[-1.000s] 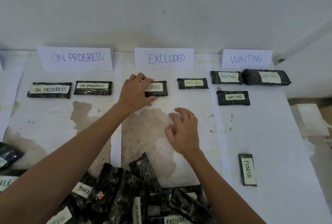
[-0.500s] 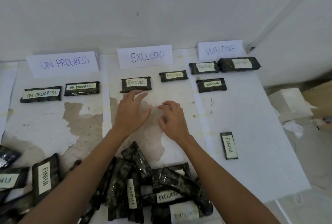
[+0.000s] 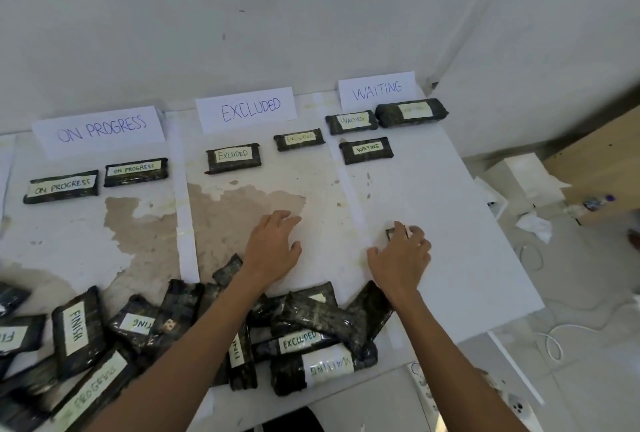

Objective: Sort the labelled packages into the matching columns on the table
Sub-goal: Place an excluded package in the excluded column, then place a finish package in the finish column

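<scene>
Packages point(image 3: 311, 320) sat mostly unsorted, heaped at the near edge of the counter point(image 3: 450, 216), labels facing every way. They were close to the body, so either hand could pull from them.

Head view, the only one. Three paper signs stood at the wall end, each heading a column: ON PROGRESS sign point(image 3: 100, 130), EXCLUDED sign point(image 3: 247, 109), WAITING sign point(image 3: 377, 90). Sorted so far were two ON PROGRESS packs point(image 3: 62, 186), two EXCLUDED packs point(image 3: 232, 157) and three WAITING packs point(image 3: 366, 149). All lay label-up just under their signs, probably so a match could be checked at a glance.

Right grip point(image 3: 401, 255) was on a lone package point(image 3: 392, 232) in the WAITING column, well apart from the three sorted ones. Only a dark corner showed past the fingers, and the label was hidden. The fingers bent over its far end with the thumb out to the side. Couldn't tell whether the grip pinched the package or only rested on it.

Left grip point(image 3: 273, 244) was spread flat on the counter in the EXCLUDED column, holding nothing. It was likely a brace while the body leaned right.

Judged step: taking up the lone package to move it. It sat off the rows, so it was probably parked, not sorted. FINISH packs point(image 3: 78, 327) lay among the unsorted ones, with no FINISH sign in view. The task looked early, with most packages left.
</scene>
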`<action>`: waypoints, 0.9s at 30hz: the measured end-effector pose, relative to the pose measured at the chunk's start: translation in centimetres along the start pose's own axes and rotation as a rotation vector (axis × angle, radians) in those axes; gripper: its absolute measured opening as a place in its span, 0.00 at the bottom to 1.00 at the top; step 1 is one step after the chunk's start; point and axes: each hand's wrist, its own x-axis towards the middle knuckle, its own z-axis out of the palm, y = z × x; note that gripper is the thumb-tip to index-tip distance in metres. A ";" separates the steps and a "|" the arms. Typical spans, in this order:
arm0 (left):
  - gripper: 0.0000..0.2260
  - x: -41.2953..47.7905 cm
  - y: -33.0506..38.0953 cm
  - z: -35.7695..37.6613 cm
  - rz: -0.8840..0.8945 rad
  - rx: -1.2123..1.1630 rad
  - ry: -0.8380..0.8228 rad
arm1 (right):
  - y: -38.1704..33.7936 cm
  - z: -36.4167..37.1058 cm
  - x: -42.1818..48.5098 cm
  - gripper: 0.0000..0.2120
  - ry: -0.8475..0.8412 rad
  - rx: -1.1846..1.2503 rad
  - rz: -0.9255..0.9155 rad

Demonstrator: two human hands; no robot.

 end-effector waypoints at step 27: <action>0.21 -15.9 -16.8 -17.1 -0.321 0.035 0.323 | -26.1 0.5 -13.1 0.23 -0.326 0.188 -1.085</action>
